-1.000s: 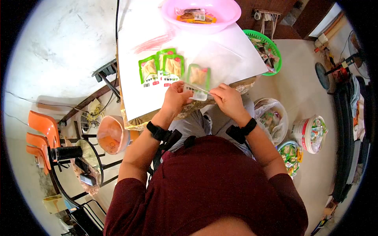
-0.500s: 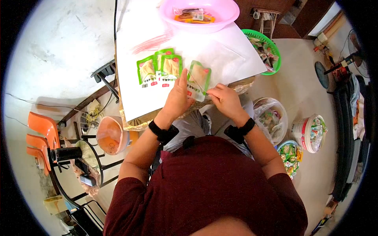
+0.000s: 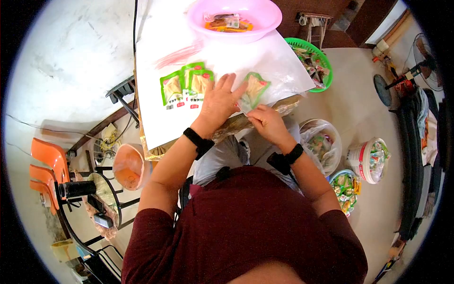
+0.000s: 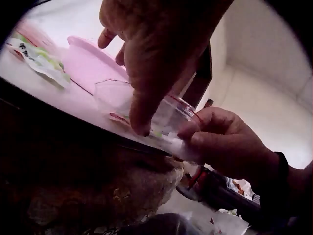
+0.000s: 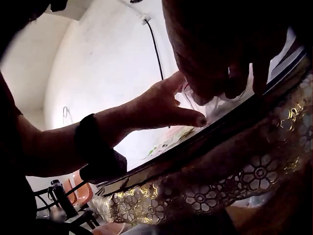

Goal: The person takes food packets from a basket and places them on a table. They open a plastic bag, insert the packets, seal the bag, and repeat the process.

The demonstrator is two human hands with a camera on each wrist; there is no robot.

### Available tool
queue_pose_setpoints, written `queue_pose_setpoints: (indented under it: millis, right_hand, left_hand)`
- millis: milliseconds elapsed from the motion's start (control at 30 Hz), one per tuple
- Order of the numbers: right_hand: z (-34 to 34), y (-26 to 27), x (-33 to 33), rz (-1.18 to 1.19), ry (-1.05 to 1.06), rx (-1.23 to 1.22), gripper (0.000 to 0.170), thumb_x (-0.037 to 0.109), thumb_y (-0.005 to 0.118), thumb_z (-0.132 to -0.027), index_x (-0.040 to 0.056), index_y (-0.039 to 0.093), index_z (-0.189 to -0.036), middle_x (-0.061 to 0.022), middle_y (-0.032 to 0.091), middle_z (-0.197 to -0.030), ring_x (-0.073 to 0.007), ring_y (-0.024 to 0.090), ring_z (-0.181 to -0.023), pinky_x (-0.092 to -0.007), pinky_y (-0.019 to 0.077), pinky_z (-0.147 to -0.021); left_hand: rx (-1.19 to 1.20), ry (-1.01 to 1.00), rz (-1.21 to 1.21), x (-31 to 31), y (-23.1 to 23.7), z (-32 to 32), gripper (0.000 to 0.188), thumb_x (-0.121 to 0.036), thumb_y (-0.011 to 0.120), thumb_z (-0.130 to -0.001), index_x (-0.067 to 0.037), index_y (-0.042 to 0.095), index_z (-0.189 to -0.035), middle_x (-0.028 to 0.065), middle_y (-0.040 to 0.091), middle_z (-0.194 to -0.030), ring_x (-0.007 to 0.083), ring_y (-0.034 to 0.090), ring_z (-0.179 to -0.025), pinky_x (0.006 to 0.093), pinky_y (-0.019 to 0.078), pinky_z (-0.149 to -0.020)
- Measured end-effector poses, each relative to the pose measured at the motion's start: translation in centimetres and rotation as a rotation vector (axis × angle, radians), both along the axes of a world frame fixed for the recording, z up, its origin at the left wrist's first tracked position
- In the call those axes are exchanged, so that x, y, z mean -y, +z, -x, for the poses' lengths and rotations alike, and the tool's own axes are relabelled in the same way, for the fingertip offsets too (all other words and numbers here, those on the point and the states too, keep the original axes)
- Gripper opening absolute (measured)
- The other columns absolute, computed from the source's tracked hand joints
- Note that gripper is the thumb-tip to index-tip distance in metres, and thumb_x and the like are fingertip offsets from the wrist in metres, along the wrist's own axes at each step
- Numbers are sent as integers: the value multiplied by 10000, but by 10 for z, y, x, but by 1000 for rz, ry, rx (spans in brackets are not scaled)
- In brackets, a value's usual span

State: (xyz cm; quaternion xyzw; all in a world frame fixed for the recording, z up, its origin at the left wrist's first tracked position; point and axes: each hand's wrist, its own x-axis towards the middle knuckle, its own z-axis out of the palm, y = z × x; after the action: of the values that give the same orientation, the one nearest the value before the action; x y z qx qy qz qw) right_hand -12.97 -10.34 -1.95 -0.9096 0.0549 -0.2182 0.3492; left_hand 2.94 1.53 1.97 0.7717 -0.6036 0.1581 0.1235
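In the head view, a green-edged pouch [image 3: 255,91] lies inside a clear plastic bag near the table's front edge. My left hand [image 3: 216,105] is spread flat, its fingers straight, touching the pouch's left side. With thumb and fingers my right hand [image 3: 268,124] pinches the near end of the clear bag. The left wrist view shows the left thumb pressing on the clear bag [image 4: 115,98] while the right hand [image 4: 232,142] pinches its end. Left of the left hand, several green-edged pouches [image 3: 172,88] lie overlapping.
A pink basin [image 3: 265,21] with packets stands at the table's far side, with pink strips [image 3: 177,56] before it. Right of the table are a green basket [image 3: 327,61], a lined bucket [image 3: 335,146] and a white bucket [image 3: 362,161]. An orange bucket [image 3: 130,168] stands left.
The left hand has gone from gripping to lying spread, shifting up. The bagged pouch has moved right and tilted, and the right hand still pinches the bag's end.
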Motion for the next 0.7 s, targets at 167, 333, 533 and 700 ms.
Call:
queue_pose_setpoints:
  millis: [167, 333, 533, 700]
  right_hand:
    - [6, 2, 6, 70, -62, -86, 101, 121, 623, -798, 88, 644, -891, -108, 576, -804, -332, 582, -753, -427, 472, -658]
    - [13, 6, 12, 96, -187, 41, 108, 50, 626, -757, 87, 631, -858, -101, 552, -791, -321, 569, -789, -417, 477, -675]
    - [16, -1, 26, 154, -362, 48, 180, 26, 641, -723, 79, 616, -893, -118, 553, -827, -324, 574, -832, -429, 481, -686]
    - [18, -6, 26, 169, -375, -12, 171, 27, 635, -738, 69, 600, -899, -125, 565, -874, -341, 589, -798, -433, 488, -689]
  left_hand:
    - [22, -168, -168, 10, -13, -5, 537, -245, 710, -725, -174, 541, -1230, 99, 630, -995, 239, 605, -1004, 482, 398, -939]
    - [46, -164, -222, 21, -28, 3, 107, -202, 599, -770, -125, 608, -843, 29, 633, -730, 216, 654, -759, 392, 479, -754]
    - [41, -140, -151, 15, -31, 24, 76, -192, 579, -765, -119, 598, -755, 37, 607, -729, 214, 628, -719, 363, 470, -602]
    - [61, -123, -46, 26, -27, 27, 66, -140, 599, -741, -102, 594, -795, 66, 579, -820, 234, 585, -813, 385, 455, -697]
